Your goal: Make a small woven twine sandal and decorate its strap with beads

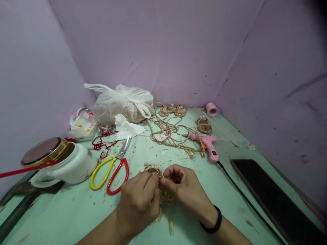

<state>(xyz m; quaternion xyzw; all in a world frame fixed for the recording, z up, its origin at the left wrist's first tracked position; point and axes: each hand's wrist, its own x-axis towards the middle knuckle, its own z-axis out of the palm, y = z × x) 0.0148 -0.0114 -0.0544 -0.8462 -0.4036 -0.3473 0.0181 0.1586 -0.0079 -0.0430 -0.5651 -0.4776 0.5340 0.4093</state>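
A small woven straw piece (167, 197), coiled in rounds, is at the front middle of the table, partly covered by my hands. My left hand (141, 195) is closed on its left side, fingers curled over the edge. From the right, my right hand (181, 183) pinches at the middle of the piece with thumb and forefinger; whatever lies between those fingertips is too small to make out. A dark band circles my right wrist. Scissors (120, 156) with one yellow and one red handle lie with blades parted, left of my hands.
A pink glue gun (208, 143) with a black cord and a dark phone (270, 197) lie on the right. Tangled straw rope (168, 131) and finished-looking woven pieces (203, 125) are behind. At left stand a white mug (76, 163), a hammer (28, 197) and a plastic bag (125, 102).
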